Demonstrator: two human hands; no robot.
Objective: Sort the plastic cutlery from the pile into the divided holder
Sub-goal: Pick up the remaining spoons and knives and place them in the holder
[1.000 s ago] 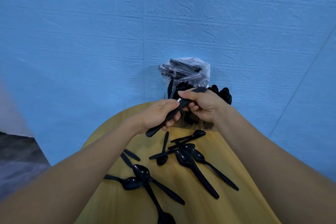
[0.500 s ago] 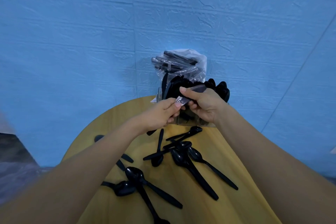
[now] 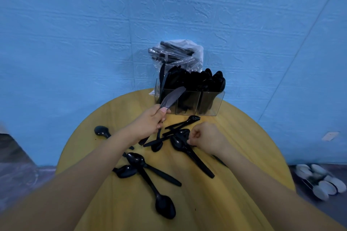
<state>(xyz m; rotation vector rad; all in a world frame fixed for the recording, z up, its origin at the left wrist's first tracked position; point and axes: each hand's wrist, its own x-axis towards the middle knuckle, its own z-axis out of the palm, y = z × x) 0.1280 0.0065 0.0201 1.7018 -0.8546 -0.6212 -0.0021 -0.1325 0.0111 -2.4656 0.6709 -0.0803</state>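
A clear divided holder (image 3: 217, 103) full of black cutlery stands at the far edge of the round yellow table (image 3: 244, 137). My left hand (image 3: 150, 122) grips a black plastic knife (image 3: 171, 97) by its handle, blade pointing up toward the holder's left compartment. My right hand (image 3: 206, 137) is down on the pile of black spoons (image 3: 180, 140) with its fingers curled; they seem to pinch a spoon handle, though the grip is partly hidden. More loose spoons (image 3: 139, 163) lie nearer to me.
A clear plastic bag (image 3: 178, 54) with more black cutlery leans on the blue wall behind the holder. One spoon (image 3: 102, 131) lies apart at the table's left. Pale shoes on a rack (image 3: 321, 182) sit on the floor at the right.
Both hands held the knife together in front of the holder. My right hand has let go and dropped to the spoon pile, while my left hand keeps the knife, blade up.
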